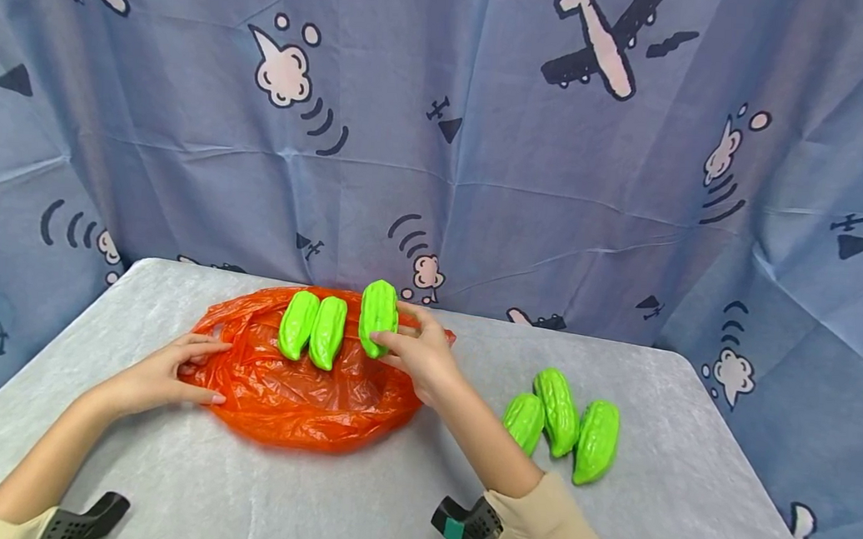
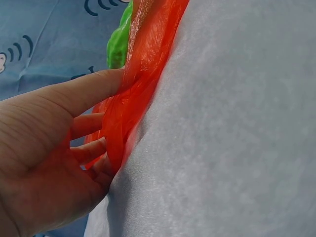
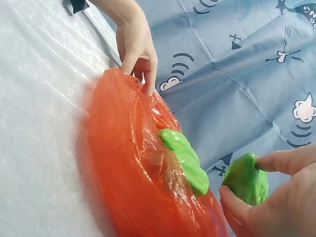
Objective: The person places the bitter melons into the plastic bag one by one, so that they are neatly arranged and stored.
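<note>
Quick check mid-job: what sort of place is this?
Likely a small staged tabletop workspace, perhaps for recording: a blue airplane-print curtain hangs behind a pale-covered table, and black wrist-worn devices are in view.

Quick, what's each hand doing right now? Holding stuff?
Left hand: closed on the edge of the orange bag.
Right hand: closed, holding a green vegetable.
</note>
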The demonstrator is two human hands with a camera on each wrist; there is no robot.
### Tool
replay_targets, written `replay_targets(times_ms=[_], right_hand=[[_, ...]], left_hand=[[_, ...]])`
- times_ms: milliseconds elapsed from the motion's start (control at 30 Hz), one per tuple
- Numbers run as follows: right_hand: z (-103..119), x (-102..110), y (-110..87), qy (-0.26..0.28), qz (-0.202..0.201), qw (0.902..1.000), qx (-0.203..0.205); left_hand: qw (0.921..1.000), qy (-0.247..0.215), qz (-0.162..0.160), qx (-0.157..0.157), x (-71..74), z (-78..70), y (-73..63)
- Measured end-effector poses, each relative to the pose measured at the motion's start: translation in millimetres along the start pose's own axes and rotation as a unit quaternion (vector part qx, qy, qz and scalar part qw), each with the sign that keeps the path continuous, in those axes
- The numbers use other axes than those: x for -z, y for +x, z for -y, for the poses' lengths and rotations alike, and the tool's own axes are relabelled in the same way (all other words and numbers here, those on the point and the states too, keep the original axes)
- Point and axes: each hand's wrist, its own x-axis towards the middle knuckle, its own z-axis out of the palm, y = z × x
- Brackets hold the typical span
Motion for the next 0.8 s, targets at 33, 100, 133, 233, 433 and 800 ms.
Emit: replay_targets(times_ms=[33, 100, 133, 233, 433, 800], right_hand=[[-0.2, -1.1, 1.7, -0.003, 0.0, 1.0, -0.005], [-0.1, -2.9, 4.0, -0.002, -0.001, 0.9999, -0.017], [-0.3, -3.7, 5.2, -0.002, -0.001, 0.9998, -0.021], [-0.7, -5.6, 7.5, 0.0, -0.004, 0.9995, -0.032], [-4.6, -9.2, 11.8, 0.003, -0.009, 0.999, -0.045], [-12.3, -17.5, 21.2, -0.01, -0.011, 0.9977, -0.066]], left_hand=[[1.0, 0.001, -0.001, -0.001, 0.0, 0.0, -0.1], [1.0, 0.002, -0.001, -0.002, 0.0, 0.2, -0.4], [1.0, 0.003, -0.001, -0.002, 0.0, 0.2, -0.4], [1.0, 0.003, -0.002, -0.004, -0.2, 0.3, -0.4], [1.0, 0.002, -0.002, -0.004, -0.2, 0.9, -0.7], [1.0, 0.004, 0.0, 0.002, 0.1, 1.3, -0.5]])
